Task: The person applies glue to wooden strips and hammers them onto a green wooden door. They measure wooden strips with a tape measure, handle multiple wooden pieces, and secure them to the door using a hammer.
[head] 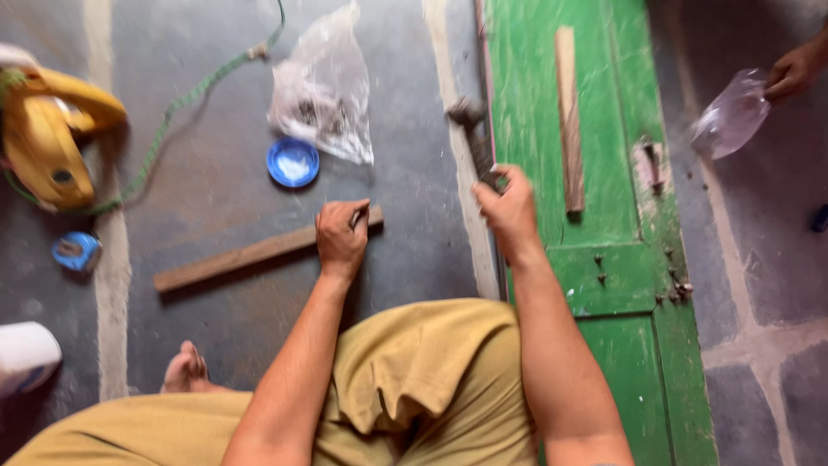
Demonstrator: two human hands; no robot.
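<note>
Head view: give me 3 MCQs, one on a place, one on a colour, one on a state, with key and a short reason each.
1. Where does the wooden strip under the left hand lie?
A. on the grey floor
B. on the green door
C. on the person's lap

2. What colour is the round lid beside the clear plastic bag?
A. red
B. blue
C. white

3. How is the right hand?
A. flat and open on the floor
B. closed around a hammer handle
C. inside the plastic bag

Key:
1 A, the strip lies on the grey floor, left of the green door.
2 B, the lid's rim is blue.
3 B, the fingers wrap the handle of the hammer, its head pointing away from the person.
</note>
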